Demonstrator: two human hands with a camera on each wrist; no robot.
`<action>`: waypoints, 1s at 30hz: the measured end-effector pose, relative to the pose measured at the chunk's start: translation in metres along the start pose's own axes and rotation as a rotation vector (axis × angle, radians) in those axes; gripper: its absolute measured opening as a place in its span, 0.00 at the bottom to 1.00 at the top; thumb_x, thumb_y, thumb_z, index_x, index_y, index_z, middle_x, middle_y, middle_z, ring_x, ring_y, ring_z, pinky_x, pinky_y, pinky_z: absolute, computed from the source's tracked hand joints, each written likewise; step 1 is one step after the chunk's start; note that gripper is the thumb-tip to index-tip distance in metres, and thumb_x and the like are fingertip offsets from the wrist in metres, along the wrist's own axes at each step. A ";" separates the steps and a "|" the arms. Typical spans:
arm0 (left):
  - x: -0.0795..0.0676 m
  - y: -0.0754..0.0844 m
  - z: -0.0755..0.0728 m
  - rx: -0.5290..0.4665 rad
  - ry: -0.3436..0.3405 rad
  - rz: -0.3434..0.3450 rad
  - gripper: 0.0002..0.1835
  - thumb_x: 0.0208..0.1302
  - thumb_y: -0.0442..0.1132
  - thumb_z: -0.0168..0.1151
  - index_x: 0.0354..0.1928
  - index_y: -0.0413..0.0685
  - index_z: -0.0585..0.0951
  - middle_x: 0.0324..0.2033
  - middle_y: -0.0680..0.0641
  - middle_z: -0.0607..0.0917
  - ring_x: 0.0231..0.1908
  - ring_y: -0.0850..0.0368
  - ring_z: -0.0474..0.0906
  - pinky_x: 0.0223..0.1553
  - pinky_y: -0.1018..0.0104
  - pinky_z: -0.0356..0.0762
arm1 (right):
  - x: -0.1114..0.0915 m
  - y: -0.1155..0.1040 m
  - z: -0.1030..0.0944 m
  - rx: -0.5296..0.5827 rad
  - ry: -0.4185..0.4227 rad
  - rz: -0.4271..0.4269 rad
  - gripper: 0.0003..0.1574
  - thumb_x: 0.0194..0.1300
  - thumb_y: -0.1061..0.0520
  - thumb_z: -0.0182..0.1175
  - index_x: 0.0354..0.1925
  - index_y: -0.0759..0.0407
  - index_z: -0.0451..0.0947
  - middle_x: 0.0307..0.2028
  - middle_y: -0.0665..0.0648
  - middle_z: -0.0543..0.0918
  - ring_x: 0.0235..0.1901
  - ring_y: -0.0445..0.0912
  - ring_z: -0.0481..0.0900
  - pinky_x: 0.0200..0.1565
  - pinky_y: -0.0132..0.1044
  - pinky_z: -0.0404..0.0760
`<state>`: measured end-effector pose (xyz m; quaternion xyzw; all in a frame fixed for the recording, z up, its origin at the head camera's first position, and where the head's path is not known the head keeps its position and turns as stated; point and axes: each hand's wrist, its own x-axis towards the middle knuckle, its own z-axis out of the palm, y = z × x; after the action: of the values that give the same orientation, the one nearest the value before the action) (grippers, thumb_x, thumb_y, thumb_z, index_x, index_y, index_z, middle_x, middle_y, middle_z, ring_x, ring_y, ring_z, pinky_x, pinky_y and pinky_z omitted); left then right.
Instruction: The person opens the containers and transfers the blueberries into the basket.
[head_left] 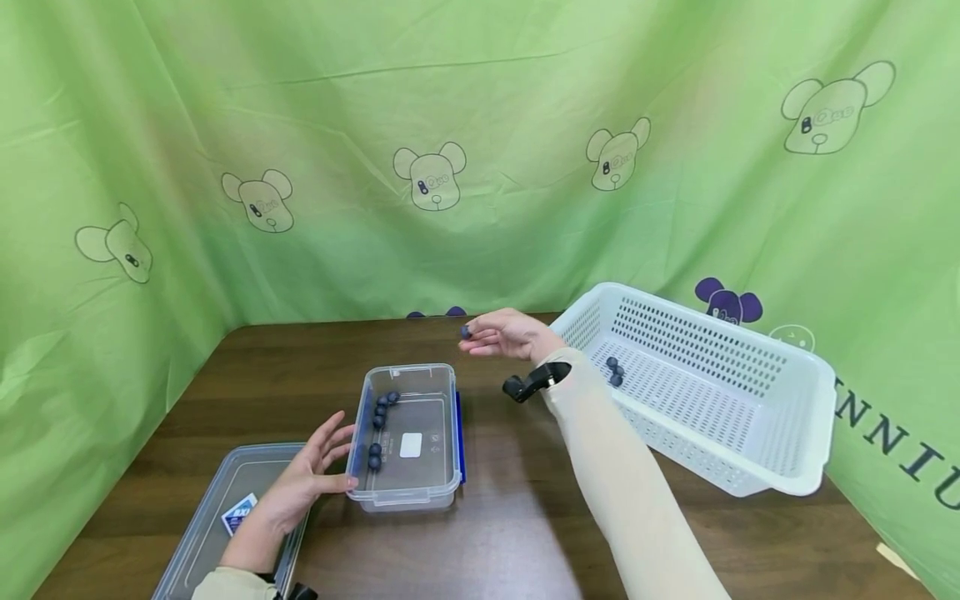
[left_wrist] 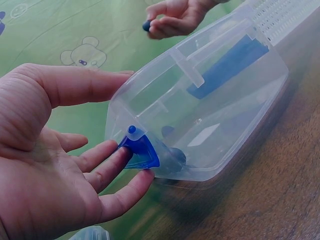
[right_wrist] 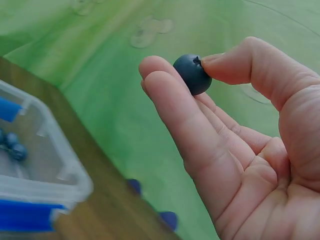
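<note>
My right hand (head_left: 510, 333) pinches a blueberry (right_wrist: 193, 74) between thumb and fingertips, above the table's far part, between the food container and the basket. The clear plastic food container (head_left: 444, 433) has blue side clips and several blueberries (head_left: 380, 411) along its left side inside. My left hand (head_left: 303, 483) is at its near left corner. In the left wrist view the thumb rests at the rim and the loosely extended fingers touch a blue clip (left_wrist: 142, 151). A white perforated basket (head_left: 720, 454) on the right holds a few blueberries (head_left: 615, 372) near its left end.
A clear lid (head_left: 217, 483) with a label lies at the table's left, partly under my left forearm. The brown wooden table (head_left: 510, 533) ends at a green curtain (head_left: 510, 242) printed with bear heads. My right forearm passes in front of the basket's left end.
</note>
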<state>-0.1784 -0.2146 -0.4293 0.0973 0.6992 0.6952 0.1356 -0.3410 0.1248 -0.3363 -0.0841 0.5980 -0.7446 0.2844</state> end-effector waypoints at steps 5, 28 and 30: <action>0.000 0.000 0.000 -0.008 -0.001 0.000 0.56 0.54 0.22 0.64 0.78 0.38 0.39 0.73 0.31 0.52 0.69 0.38 0.53 0.60 0.51 0.63 | -0.013 -0.016 -0.030 0.077 0.078 -0.018 0.16 0.71 0.72 0.46 0.33 0.65 0.80 0.34 0.64 0.85 0.34 0.51 0.87 0.44 0.38 0.82; 0.003 -0.002 -0.002 -0.028 -0.008 -0.007 0.56 0.54 0.22 0.64 0.78 0.39 0.39 0.74 0.31 0.51 0.71 0.34 0.49 0.63 0.47 0.59 | -0.083 0.000 -0.175 0.261 0.258 0.090 0.13 0.73 0.69 0.50 0.36 0.67 0.81 0.36 0.66 0.86 0.38 0.51 0.87 0.52 0.36 0.77; 0.003 -0.002 -0.002 -0.031 -0.011 -0.009 0.56 0.54 0.22 0.64 0.78 0.39 0.39 0.74 0.31 0.51 0.71 0.34 0.49 0.63 0.47 0.59 | -0.087 0.007 -0.181 0.205 0.278 0.157 0.12 0.72 0.69 0.52 0.35 0.66 0.81 0.35 0.64 0.87 0.37 0.50 0.88 0.51 0.35 0.77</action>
<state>-0.1817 -0.2156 -0.4312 0.0961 0.6879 0.7048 0.1441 -0.3516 0.3224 -0.3731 0.0958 0.5571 -0.7818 0.2632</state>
